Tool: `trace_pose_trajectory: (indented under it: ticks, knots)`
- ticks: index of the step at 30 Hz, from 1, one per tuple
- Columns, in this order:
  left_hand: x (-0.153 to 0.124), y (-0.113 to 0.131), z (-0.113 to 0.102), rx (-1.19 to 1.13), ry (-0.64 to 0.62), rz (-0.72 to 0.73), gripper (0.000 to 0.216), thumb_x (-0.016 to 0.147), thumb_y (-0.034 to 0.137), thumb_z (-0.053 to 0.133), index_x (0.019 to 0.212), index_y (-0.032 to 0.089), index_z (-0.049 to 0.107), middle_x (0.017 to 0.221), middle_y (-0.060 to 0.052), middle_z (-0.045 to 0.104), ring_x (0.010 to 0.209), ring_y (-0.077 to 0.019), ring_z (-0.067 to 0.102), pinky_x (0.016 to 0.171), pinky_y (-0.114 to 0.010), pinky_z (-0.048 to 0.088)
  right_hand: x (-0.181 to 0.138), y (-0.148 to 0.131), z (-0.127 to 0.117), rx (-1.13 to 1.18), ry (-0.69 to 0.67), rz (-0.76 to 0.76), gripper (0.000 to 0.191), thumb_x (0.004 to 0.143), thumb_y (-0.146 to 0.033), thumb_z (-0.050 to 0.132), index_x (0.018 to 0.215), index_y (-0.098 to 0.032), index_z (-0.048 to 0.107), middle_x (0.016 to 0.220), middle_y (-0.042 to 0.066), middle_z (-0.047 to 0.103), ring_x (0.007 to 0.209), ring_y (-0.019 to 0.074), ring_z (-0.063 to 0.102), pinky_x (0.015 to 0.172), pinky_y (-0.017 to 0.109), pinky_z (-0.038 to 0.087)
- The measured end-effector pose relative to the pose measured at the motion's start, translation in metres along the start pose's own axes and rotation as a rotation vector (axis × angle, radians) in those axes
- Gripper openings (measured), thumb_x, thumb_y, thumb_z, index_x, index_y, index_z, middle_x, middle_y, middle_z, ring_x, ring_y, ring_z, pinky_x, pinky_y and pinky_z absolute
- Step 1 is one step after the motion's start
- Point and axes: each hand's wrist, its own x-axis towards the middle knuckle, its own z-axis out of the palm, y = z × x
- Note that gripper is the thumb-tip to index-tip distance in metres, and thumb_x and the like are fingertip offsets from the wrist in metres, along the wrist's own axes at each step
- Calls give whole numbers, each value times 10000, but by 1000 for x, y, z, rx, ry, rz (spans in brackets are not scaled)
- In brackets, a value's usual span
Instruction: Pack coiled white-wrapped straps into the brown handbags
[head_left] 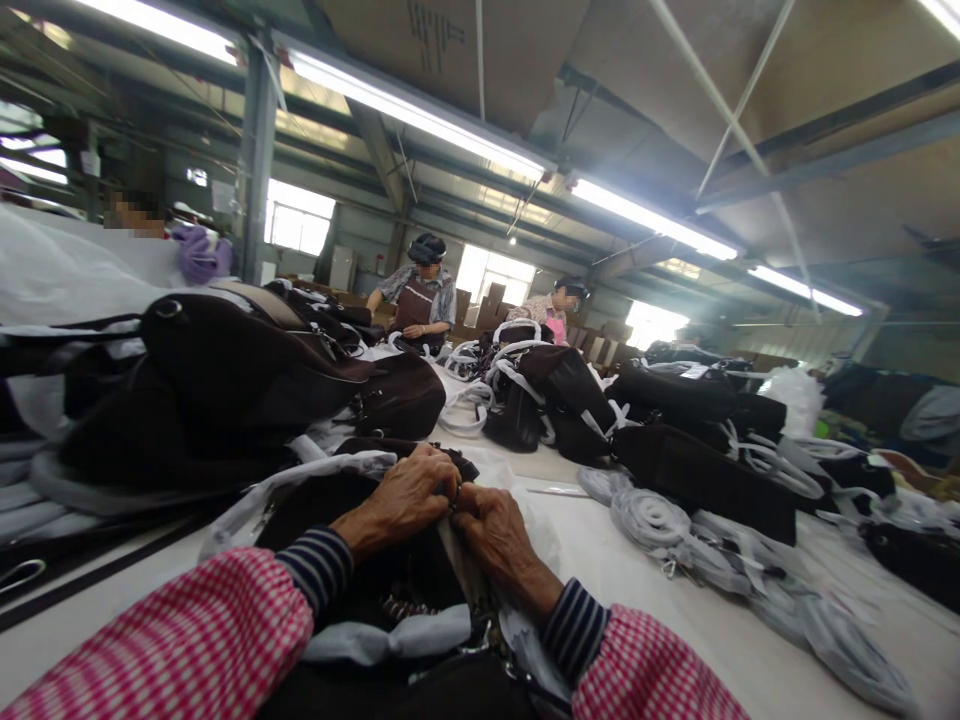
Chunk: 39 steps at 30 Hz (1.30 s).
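Observation:
A black bag [405, 692] lies in front of me on the white table. My left hand [411, 500] and my right hand [496, 528] meet at the bag's far upper edge, fingertips nearly touching. Both are closed in a pinch, and whatever small part sits between the fingers is too hidden to name. A handle wrapped in pale covering [405, 635] crosses the near side of the bag, with a metal clasp [489, 636] at its right end. Another wrapped strap [300, 482] runs past my left wrist.
Large black bags [240, 390] are piled at the left. More black bags [705, 480] lie to the right, beside coiled wrapped straps [660, 525] on the white table [600, 620]. Across the table stand two co-workers, one in a dark apron [420, 303]; a third person is partly visible far left.

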Motion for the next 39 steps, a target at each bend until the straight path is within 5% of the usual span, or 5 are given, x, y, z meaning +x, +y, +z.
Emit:
trace_pose_trajectory:
  ticks: [9, 19, 39]
  knots:
    - [-3, 19, -6, 183, -69, -21, 267, 820, 126, 557, 940, 251, 760, 1393, -12, 639, 1292, -329, 487, 907, -502, 482, 0, 2, 4, 15, 20, -6, 135, 748, -149, 495, 694, -206, 606, 692, 5, 627, 710, 176, 565, 630, 246, 324]
    - [4, 26, -10, 298, -151, -43, 418, 736, 56, 583, 1047, 263, 771, 1421, -35, 623, 1279, -359, 507, 884, -523, 501, -3, -1, 1, 43, 12, 0, 152, 786, -163, 519, 719, -210, 646, 714, -6, 662, 710, 175, 586, 631, 237, 342]
    - [-6, 5, -2, 166, -35, 43, 69, 891, 175, 567, 860, 203, 621, 1404, -37, 615, 1262, -299, 499, 878, -433, 412, 9, 25, 7, 360, 82, 115, 171, 682, -107, 534, 768, -181, 662, 648, -22, 601, 630, 146, 547, 603, 237, 394]
